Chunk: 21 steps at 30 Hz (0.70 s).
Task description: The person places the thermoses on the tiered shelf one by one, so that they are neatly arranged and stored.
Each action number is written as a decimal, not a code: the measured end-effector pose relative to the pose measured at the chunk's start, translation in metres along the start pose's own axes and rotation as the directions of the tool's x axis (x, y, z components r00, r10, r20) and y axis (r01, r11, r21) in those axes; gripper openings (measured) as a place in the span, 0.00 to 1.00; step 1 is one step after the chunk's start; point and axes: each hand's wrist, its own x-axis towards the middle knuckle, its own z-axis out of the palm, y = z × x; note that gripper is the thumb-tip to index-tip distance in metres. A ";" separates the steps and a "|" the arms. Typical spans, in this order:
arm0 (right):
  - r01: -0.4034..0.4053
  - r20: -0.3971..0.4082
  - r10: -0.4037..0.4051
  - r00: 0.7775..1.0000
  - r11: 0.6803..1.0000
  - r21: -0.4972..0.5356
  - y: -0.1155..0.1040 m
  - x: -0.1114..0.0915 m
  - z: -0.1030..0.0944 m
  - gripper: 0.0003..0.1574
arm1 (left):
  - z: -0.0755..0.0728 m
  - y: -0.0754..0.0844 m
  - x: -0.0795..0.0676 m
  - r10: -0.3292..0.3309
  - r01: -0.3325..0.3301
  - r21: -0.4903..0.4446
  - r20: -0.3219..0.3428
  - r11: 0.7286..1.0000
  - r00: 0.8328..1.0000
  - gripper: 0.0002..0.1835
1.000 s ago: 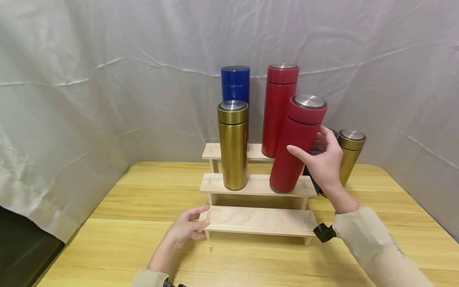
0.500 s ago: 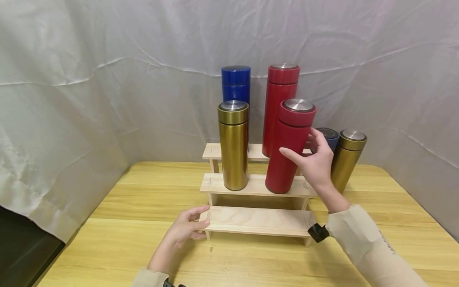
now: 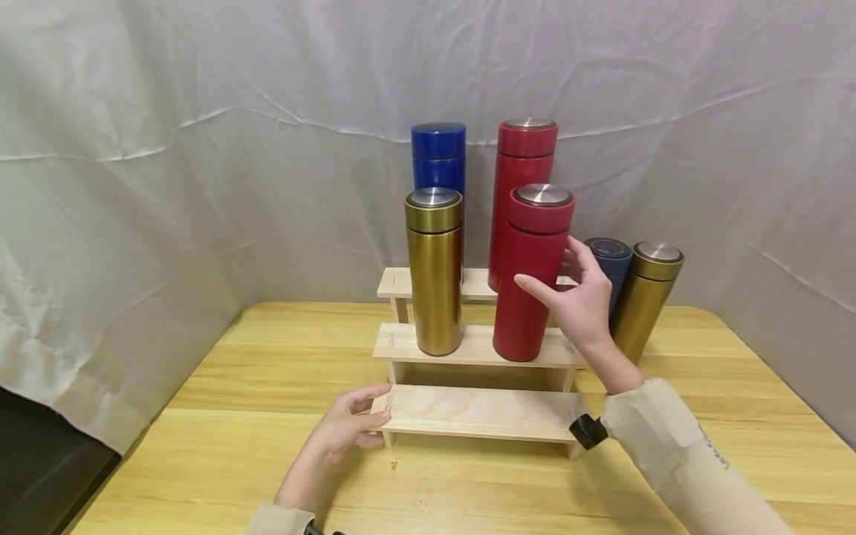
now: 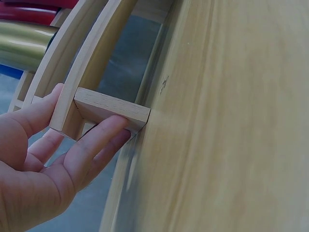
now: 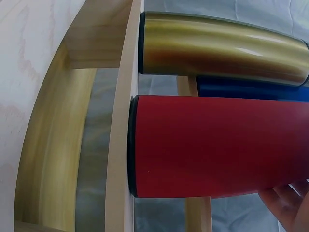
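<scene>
My right hand (image 3: 583, 303) grips the upper half of a red thermos (image 3: 530, 297), thumb in front and fingers round its far right side. The thermos stands nearly upright on the middle step of a pale wooden tiered stand (image 3: 481, 410); in the right wrist view its dark base (image 5: 133, 147) meets the step. With my left hand (image 3: 348, 425) I hold the left end of the lowest step. The left wrist view has the thumb on the step's edge and the fingers against its leg (image 4: 113, 106). A gold thermos (image 3: 436, 282) shares the middle step.
On the top step stand a blue thermos (image 3: 438, 156) and another red thermos (image 3: 521, 171). Right of the stand, a dark blue thermos (image 3: 617, 264) and a second gold thermos (image 3: 645, 305) stand on the wooden table (image 3: 221, 446). A pale cloth (image 3: 281, 186) hangs behind.
The red thermos in my right hand has moved left along the middle step and become more upright. The dark blue thermos behind has come into view. My left hand stays put.
</scene>
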 end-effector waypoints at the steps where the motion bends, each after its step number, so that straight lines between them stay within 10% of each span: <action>1: 0.010 0.009 -0.009 1.000 1.000 -0.004 0.006 0.001 0.000 0.42 | 0.000 0.000 0.000 -0.001 0.001 0.001 -0.001 1.000 1.000 0.29; 7: 0.091 0.047 -0.090 0.995 0.995 -0.028 0.047 0.007 0.000 0.43 | 0.000 0.000 0.000 0.002 -0.002 -0.002 0.004 1.000 1.000 0.29; 15: -0.025 0.122 0.028 0.992 0.999 -0.030 -0.035 -0.006 -0.003 0.40 | -0.001 -0.001 0.000 0.001 0.000 -0.013 0.006 1.000 1.000 0.29; 21: 0.013 0.146 -0.014 0.989 1.000 0.007 0.005 -0.004 -0.008 0.40 | -0.001 0.000 -0.001 0.004 -0.004 -0.005 0.015 1.000 1.000 0.29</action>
